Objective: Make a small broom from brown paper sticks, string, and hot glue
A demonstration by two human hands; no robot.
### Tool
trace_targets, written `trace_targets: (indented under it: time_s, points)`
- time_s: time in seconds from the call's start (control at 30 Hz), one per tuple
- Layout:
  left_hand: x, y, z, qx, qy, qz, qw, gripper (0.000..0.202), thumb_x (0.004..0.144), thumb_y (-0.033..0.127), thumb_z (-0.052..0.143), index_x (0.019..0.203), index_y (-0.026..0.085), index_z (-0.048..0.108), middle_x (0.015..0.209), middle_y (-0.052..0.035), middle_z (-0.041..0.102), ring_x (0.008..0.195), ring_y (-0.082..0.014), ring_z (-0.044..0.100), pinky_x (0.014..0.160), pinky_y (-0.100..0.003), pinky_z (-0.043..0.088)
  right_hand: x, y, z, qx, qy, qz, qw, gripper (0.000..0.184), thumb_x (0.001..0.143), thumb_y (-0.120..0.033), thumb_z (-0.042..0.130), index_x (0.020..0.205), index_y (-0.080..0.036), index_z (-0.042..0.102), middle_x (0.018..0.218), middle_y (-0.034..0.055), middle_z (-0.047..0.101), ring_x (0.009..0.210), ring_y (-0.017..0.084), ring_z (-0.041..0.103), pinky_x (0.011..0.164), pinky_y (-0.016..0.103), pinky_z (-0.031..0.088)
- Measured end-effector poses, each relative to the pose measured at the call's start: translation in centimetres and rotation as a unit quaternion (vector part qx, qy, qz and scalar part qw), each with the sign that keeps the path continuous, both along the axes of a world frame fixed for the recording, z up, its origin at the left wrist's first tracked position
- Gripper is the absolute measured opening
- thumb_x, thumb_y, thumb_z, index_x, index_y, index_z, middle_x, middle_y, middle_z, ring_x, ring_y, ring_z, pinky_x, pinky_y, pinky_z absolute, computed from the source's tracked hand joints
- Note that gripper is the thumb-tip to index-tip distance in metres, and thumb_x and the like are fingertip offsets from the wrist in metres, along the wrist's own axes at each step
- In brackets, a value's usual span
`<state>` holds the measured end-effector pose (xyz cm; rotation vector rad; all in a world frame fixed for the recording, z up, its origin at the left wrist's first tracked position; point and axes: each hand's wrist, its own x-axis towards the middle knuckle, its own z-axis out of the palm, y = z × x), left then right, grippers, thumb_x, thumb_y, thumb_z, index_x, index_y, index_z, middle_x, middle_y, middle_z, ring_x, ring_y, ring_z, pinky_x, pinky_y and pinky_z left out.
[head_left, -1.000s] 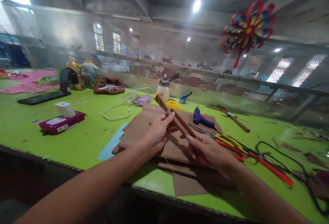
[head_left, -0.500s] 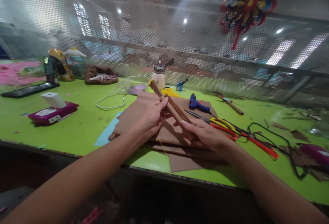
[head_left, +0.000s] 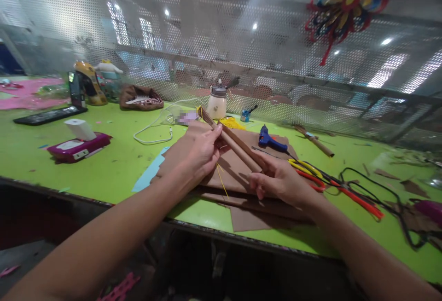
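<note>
A rolled brown paper tube [head_left: 238, 147] slants above the table, its frayed, strip-like upper end pointing away to the left. My left hand [head_left: 204, 151] pinches it near that frayed end, thumb on top. Around the lower end, the fingers and thumb of my right hand [head_left: 276, 176] are closed. Thin yellow string [head_left: 222, 181] dangles under my left hand, and a bit of yellow shows at the frayed tip. Beneath both hands lie stacked brown paper sheets [head_left: 221, 176], partly covered by my hands.
Right of the sheets are a blue glue gun [head_left: 271, 140], scissors with red and yellow handles [head_left: 307, 172] and black cable. A similar brown roll [head_left: 316, 142] lies behind. At left sits a purple power strip [head_left: 79, 147] with a white charger; a lidded jar [head_left: 217, 103] stands at the back.
My right hand has shifted down to the tube's lower end, exposing more of the tube. The view has turned slightly left. My left hand keeps its hold.
</note>
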<state>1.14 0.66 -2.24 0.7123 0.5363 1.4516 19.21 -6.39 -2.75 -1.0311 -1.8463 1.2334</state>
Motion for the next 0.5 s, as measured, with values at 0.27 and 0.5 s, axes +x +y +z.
trace_targets:
  time_s: [0.27,0.5]
  points:
    - [-0.3,-0.2,0.0,0.012,0.044,-0.024,0.999,0.007,0.075,0.019,0.064,0.074,0.013,0.060,0.066,0.0006,0.060,0.058,-0.0084,0.054,0.062,-0.024,0.049,0.1,0.7,-0.8,0.005,-0.040,0.009,0.999,0.034,0.072,-0.040,0.067,0.096,-0.016,0.062,0.056,-0.0036,0.056,0.045,0.010,0.053,0.043,0.021,0.041]
    - [-1.1,-0.7,-0.1,0.054,0.093,-0.057,0.993,0.015,0.076,0.027,0.064,0.081,0.014,0.060,0.068,-0.0012,0.060,0.061,-0.0112,0.057,0.060,-0.027,0.052,0.0,1.4,-2.5,-0.019,-0.041,0.012,0.999,0.036,0.072,-0.043,0.066,0.092,-0.014,0.063,0.052,-0.0036,0.057,0.042,0.011,0.053,0.043,0.021,0.039]
